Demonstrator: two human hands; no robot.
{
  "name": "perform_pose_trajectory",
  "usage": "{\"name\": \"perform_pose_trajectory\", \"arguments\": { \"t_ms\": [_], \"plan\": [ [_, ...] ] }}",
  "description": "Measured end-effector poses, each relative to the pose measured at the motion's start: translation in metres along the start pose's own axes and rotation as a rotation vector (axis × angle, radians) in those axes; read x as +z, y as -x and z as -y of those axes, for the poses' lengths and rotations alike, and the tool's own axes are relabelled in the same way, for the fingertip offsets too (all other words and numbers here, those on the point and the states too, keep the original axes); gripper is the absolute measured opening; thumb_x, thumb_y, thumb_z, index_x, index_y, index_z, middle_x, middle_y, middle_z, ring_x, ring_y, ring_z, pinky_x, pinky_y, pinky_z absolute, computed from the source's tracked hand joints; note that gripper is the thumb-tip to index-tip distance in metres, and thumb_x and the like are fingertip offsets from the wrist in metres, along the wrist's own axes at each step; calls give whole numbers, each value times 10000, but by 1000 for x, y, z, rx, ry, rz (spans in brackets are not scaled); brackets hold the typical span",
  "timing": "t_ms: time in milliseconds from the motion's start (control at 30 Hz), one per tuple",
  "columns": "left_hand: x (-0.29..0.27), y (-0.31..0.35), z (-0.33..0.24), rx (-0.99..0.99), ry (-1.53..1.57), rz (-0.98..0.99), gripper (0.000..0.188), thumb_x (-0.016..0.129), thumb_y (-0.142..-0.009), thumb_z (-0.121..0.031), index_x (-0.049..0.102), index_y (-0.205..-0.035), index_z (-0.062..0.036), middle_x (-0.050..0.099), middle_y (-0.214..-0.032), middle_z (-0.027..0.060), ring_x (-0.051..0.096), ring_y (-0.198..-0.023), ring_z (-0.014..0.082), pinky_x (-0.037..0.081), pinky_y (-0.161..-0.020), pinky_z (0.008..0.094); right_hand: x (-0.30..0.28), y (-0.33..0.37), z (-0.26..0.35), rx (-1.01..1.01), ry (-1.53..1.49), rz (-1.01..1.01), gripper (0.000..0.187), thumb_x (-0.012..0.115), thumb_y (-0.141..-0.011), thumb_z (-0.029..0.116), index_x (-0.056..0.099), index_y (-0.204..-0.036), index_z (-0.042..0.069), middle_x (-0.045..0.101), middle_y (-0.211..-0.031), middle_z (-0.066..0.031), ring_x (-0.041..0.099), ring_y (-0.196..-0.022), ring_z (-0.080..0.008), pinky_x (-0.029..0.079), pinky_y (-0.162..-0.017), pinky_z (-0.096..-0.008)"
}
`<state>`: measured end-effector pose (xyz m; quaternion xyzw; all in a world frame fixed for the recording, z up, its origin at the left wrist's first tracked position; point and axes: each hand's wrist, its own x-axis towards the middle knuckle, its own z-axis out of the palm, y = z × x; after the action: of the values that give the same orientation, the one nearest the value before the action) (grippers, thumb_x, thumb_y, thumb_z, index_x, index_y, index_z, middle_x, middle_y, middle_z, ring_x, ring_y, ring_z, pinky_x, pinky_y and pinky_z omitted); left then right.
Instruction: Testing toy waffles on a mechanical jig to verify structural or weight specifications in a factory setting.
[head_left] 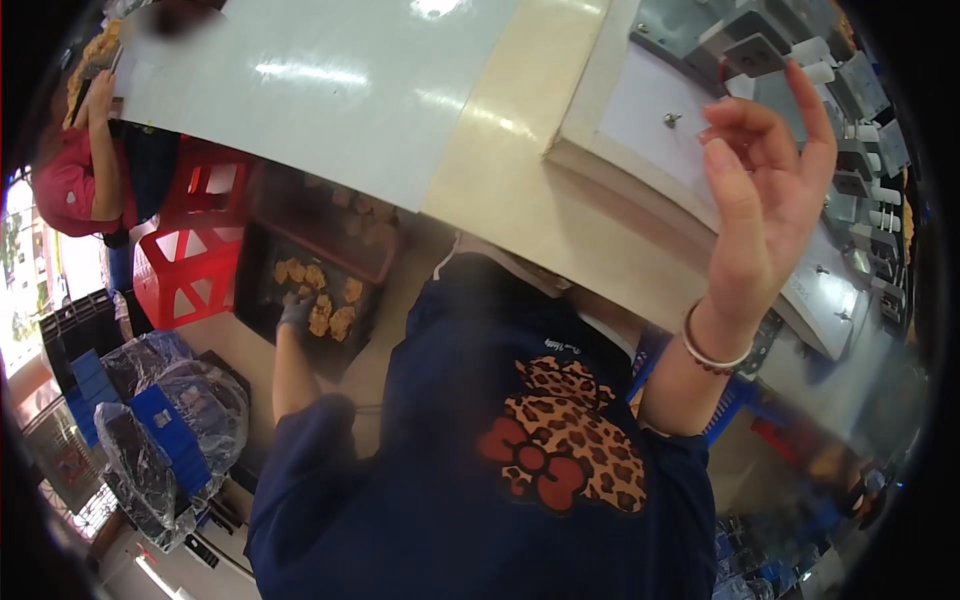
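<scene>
My left hand [294,313], in a grey glove, reaches down into a black crate [262,250] beside the table. Tan, lumpy pieces [320,316] lie in that crate, and the glove is right against them. Its fingers are too small and partly hidden to tell whether they grip one. My right hand [765,200] is bare, with bracelets at the wrist. It is raised over a white board [640,100], fingers apart and nothing between them. A small metal piece [672,120] sits on the board near the thumb. Close to the fingertips stands a grey metal fixture [755,55].
More metal blocks with white cylinders [885,195] line the right side. A white tabletop [330,110] stretches across the far left. Red plastic stools [190,270] stand beyond the crate, near a co-worker in a red shirt [85,180]. Plastic-wrapped blue crates [170,430] are at lower left.
</scene>
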<state>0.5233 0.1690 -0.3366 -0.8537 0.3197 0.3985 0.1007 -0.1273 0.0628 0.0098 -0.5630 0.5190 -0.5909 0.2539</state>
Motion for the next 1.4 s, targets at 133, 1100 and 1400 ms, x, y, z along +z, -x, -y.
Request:
{"name": "perform_pose_trajectory", "arguments": {
  "t_ms": [133, 1100, 1400],
  "plan": [
    [24, -16, 49, -97, 65, -230, 490, 653, -877, -432, 594, -1235, -102, 648, -1196, 129, 615, -1066, 303, 490, -870, 413, -3, 1, -2, 19, 13, 11, 628, 562, -881, 32, 284, -1438, -55, 620, -1071, -143, 555, -935, -137, 422, -883, -246],
    [-225, 129, -558, 1382, -219, -1127, 622, 671, -873, -400, 489, -1348, -42, 540, -1359, 142, 493, -1276, 291, 388, -1066, 366, 0, -3, 7, -8, 80, 37, 874, 702, -707, 114, 320, -1486, 16, 475, -1369, -119, 532, -1162, -229, 444, -890, -322],
    [-213, 132, -633, 777, -497, -1361, 611, 583, -862, -512, 538, -1289, -78, 365, -1502, 147, 197, -1429, 397, 176, -1156, 516, -3, -6, 7, 0, 63, 51, 784, 727, -712, 129, 412, -1419, 5, 534, -1241, -136, 545, -1067, -241, 459, -845, -331]
  ]
}}
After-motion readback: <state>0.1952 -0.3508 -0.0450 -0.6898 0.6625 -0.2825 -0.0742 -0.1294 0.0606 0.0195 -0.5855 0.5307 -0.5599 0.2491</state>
